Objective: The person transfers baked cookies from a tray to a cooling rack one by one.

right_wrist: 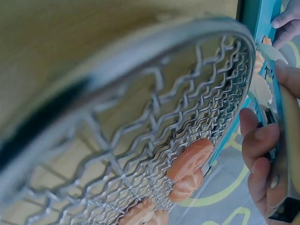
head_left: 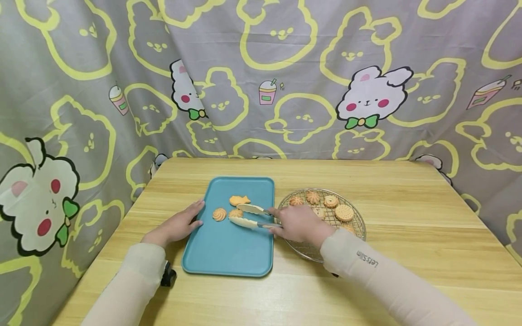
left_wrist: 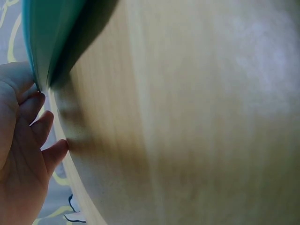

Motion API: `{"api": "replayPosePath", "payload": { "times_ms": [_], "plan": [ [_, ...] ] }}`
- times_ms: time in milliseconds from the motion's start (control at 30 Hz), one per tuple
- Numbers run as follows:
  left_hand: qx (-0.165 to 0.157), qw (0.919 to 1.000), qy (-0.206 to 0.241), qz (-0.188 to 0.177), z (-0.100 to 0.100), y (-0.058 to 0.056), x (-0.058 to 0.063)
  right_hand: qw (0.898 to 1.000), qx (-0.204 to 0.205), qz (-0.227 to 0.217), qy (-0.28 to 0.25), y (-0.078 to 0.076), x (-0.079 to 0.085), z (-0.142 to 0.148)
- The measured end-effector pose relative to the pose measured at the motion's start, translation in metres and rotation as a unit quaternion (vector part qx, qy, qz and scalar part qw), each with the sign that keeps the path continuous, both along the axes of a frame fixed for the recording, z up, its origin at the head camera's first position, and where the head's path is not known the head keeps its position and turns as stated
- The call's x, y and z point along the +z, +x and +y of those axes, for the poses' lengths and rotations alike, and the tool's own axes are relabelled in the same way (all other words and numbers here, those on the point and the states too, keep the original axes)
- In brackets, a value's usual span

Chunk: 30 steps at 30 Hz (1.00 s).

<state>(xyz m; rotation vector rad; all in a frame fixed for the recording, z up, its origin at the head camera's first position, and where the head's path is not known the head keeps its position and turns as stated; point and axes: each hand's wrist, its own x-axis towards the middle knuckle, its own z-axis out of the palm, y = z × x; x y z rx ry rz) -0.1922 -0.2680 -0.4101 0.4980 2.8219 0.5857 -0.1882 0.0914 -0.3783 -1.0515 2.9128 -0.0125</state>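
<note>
My right hand [head_left: 299, 222] holds a pair of tongs [head_left: 269, 225] with cream-coloured tips, reaching over a blue-green tray [head_left: 228, 253]. Between the tips, low over the tray or on it, is a flower-shaped cookie [head_left: 235, 213]; whether they squeeze it cannot be told. A swirled cookie [head_left: 219, 214] lies to its left and a fish-shaped cookie [head_left: 239, 200] just behind it. At the tray's left rim rests my left hand [head_left: 179, 224], its fingers relaxed against the edge. In the right wrist view, fingers [right_wrist: 262, 136] wrap the metal tongs handle [right_wrist: 286, 154].
Right of the tray stands a round wire rack [head_left: 302, 249], partly beneath my right forearm. Several cookies lie on it, among them a round dotted one [head_left: 344, 212] and a ring-shaped one [head_left: 331, 201]. A patterned curtain [head_left: 302, 136] hangs behind the wooden table [head_left: 408, 217].
</note>
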Motion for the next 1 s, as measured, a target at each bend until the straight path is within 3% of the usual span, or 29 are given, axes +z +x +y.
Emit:
{"api": "replayPosePath", "payload": {
  "times_ms": [600,833,1000],
  "plan": [
    [-0.005,0.9999,0.000,0.015,0.002,0.002,0.001,0.999,0.004,-0.004,-0.048,0.008,0.006,0.008],
    [-0.005,0.9999,0.001,0.015,0.002,0.001,0.000,0.997,-0.001,0.036,-0.067,0.009,0.016,0.016],
    [-0.005,0.9999,0.003,0.013,0.002,0.001,0.000,0.996,0.001,0.037,-0.079,0.012,0.025,0.024]
  ]
}}
